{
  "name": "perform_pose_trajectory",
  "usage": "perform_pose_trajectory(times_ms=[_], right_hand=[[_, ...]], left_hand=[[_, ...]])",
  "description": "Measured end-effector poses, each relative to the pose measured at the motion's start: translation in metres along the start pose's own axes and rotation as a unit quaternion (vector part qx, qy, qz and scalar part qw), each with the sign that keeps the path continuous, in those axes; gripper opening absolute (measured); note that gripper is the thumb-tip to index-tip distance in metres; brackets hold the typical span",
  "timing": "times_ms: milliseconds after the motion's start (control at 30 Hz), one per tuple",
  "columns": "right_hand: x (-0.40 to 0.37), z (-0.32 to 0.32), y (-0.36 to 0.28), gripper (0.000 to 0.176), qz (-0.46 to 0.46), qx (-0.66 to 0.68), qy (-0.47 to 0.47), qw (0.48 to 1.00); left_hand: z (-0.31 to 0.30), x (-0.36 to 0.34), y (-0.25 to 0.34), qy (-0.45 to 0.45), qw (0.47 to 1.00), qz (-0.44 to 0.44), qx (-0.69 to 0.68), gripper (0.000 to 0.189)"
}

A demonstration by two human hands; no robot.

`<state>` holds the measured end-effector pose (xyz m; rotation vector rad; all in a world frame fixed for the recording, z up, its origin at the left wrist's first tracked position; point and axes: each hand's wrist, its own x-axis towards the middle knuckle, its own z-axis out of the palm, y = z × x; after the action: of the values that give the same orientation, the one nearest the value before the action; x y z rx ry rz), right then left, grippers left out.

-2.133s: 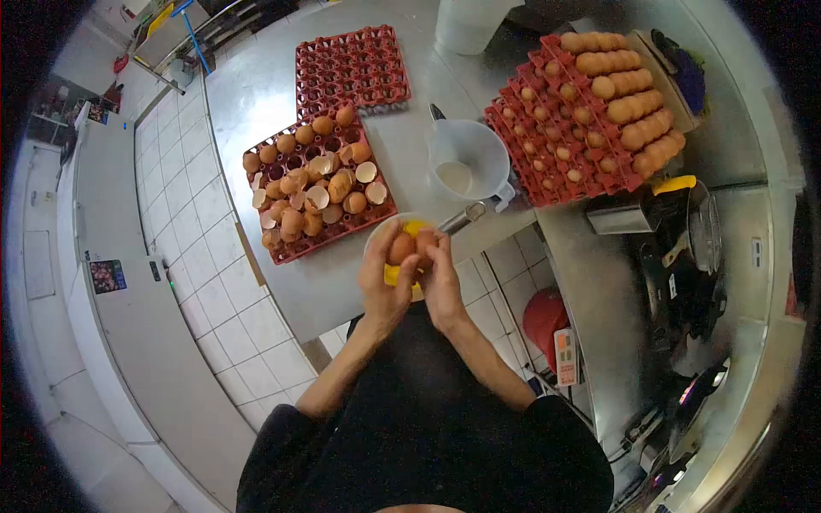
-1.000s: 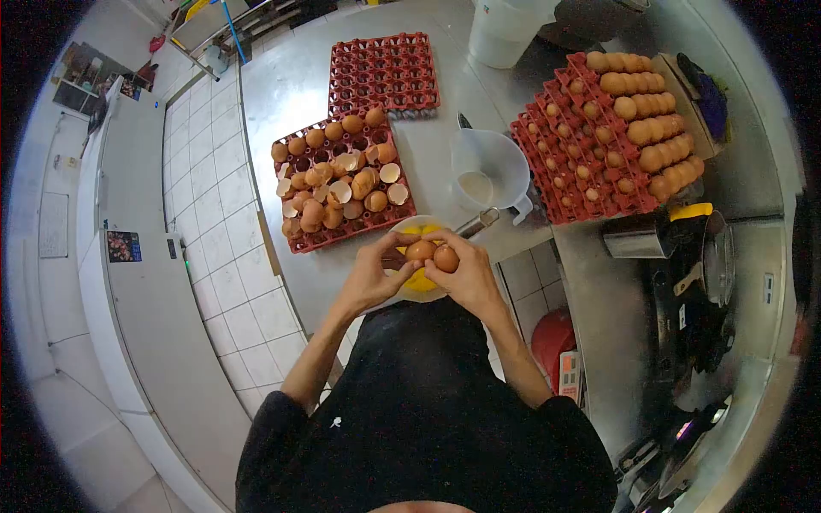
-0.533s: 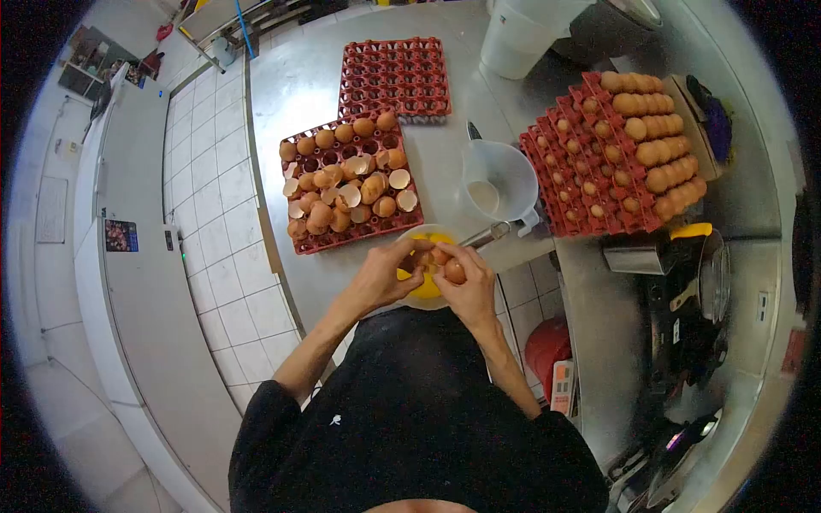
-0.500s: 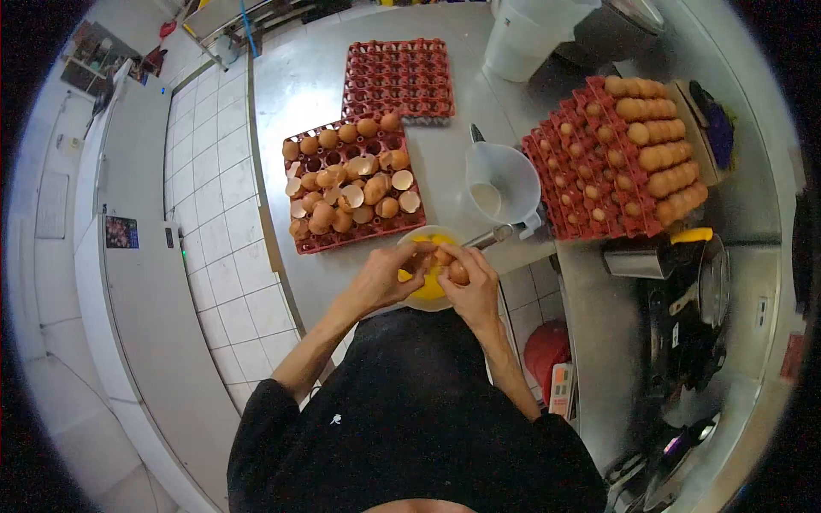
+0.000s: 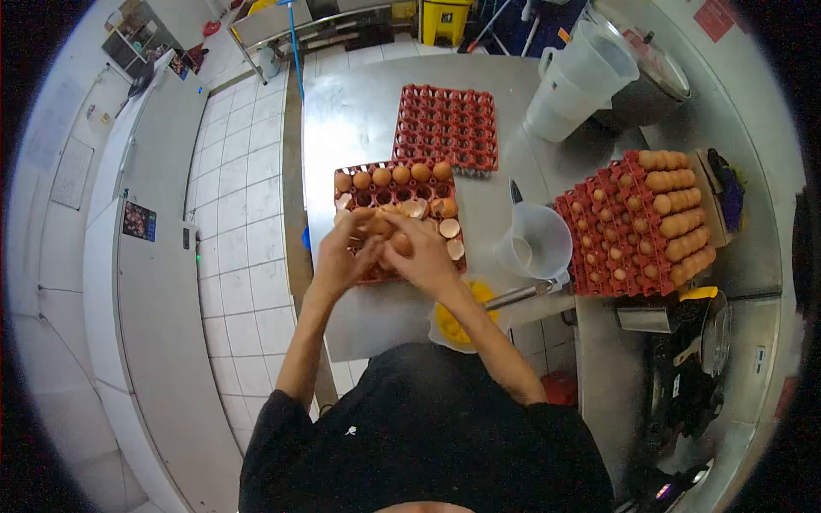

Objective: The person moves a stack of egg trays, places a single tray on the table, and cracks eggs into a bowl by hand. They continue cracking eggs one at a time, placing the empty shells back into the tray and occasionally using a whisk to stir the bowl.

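Both hands are over the red egg tray (image 5: 462, 184), which holds whole brown eggs (image 5: 401, 175) in its back row and broken eggshells (image 5: 449, 228) further forward. My right hand (image 5: 430, 261) is closed around a brown egg (image 5: 399, 244), tucked against the palm. At its fingertips and those of my left hand (image 5: 342, 259) is a brown eggshell (image 5: 376, 225); my left fingers curl around its side, slightly blurred. Below my right forearm stands a bowl (image 5: 438, 330) of yellow yolks (image 5: 453, 321), partly hidden by that arm. A metal-handled utensil (image 5: 517, 295) rests across the bowl.
A clear measuring jug (image 5: 547, 239) stands right of the tray. Stacked red trays of eggs (image 5: 616, 227) lean further right. Behind are an egg-free red tray (image 5: 446, 124) and a tall plastic pitcher (image 5: 569, 94). The steel table's (image 5: 351, 107) left edge borders the tiled floor.
My hands have moved from above the bowl, left and forward, to above the shell tray. The egg stays in my right hand. The view has shifted, showing more of the room beyond the table.
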<state>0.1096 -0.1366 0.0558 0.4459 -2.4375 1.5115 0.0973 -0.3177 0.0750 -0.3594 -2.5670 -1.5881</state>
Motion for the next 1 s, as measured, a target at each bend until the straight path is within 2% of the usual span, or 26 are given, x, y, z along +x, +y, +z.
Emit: perform_pose_trajectory(times_ms=[67,133,167,200,300,333,367,400,433,467,500,533,567,600,633,700,767,833,900,967,1000], right_hand=[[0.023,0.018,0.004,0.051,0.064,-0.082,-0.084,0.991],[0.026,0.025,0.016,0.053,0.082,-0.092,-0.090,0.988],[0.024,0.021,0.020,0.055,0.109,-0.103,-0.100,0.984],[0.016,0.013,0.019,0.053,0.055,-0.075,-0.052,0.994],[-0.013,-0.019,0.013,0.047,0.103,-0.053,-0.034,0.993],[-0.025,-0.030,0.004,0.043,0.161,-0.009,-0.008,0.987],[-0.039,-0.039,-0.002,0.041,0.220,0.038,0.017,0.975],[-0.052,-0.046,-0.003,0.041,0.222,0.035,0.021,0.974],[-0.066,-0.052,-0.004,0.040,0.279,0.116,0.014,0.953],[-0.078,-0.057,-0.006,0.040,0.331,0.195,0.007,0.923],[-0.087,-0.060,-0.010,0.040,0.329,0.192,0.012,0.925],[-0.096,-0.063,-0.014,0.037,0.361,0.237,0.017,0.902],[-0.105,-0.067,-0.017,0.035,0.390,0.282,0.024,0.876],[-0.113,-0.068,-0.017,0.035,0.388,0.276,0.034,0.878],[-0.119,-0.067,-0.013,0.034,0.385,0.276,0.049,0.879],[-0.131,-0.067,-0.008,0.034,0.380,0.271,0.079,0.881],[-0.139,-0.066,-0.007,0.032,0.357,0.308,0.123,0.873],[-0.143,-0.069,-0.012,0.029,0.351,0.295,0.145,0.877],[-0.142,-0.076,-0.013,0.029,0.343,0.327,0.145,0.869],[-0.144,-0.078,0.003,0.030,0.328,0.359,0.138,0.863],[-0.141,-0.076,0.009,0.030,0.333,0.415,0.159,0.832]], left_hand=[[-0.011,0.010,-0.050,-0.026,0.999,-0.019,0.031,0.035],[-0.014,0.018,-0.088,-0.066,0.991,-0.043,0.108,0.033],[-0.015,0.021,-0.091,-0.056,0.983,0.031,0.170,0.033],[-0.019,0.027,-0.085,-0.058,0.984,0.035,0.167,0.032],[-0.023,0.058,-0.066,-0.041,0.984,0.061,0.162,0.029],[-0.018,0.075,-0.066,-0.039,0.982,0.031,0.184,0.026],[-0.009,0.094,-0.065,-0.043,0.982,0.034,0.180,0.026],[0.004,0.113,-0.063,-0.073,0.975,0.067,0.197,0.026],[0.019,0.131,-0.060,-0.102,0.966,0.101,0.213,0.027],[0.040,0.149,-0.061,-0.123,0.958,0.161,0.202,0.026],[0.064,0.166,-0.062,-0.141,0.946,0.222,0.190,0.026],[0.087,0.178,-0.063,-0.142,0.945,0.229,0.187,0.026],[0.114,0.189,-0.066,-0.184,0.931,0.199,0.245,0.029],[0.139,0.198,-0.068,-0.224,0.911,0.170,0.302,0.033],[0.164,0.208,-0.087,-0.226,0.910,0.182,0.296,0.033],[0.195,0.228,-0.123,-0.267,0.869,0.173,0.378,0.035],[0.182,0.235,-0.087,-0.310,0.842,0.154,0.413,0.036],[0.160,0.232,-0.062,-0.320,0.862,0.131,0.370,0.033],[0.142,0.213,-0.056,-0.215,0.956,0.124,0.158,0.033],[0.130,0.173,-0.038,-0.088,0.975,0.194,0.060,0.032],[0.115,0.142,-0.014,-0.081,0.981,0.170,-0.036,0.034]])
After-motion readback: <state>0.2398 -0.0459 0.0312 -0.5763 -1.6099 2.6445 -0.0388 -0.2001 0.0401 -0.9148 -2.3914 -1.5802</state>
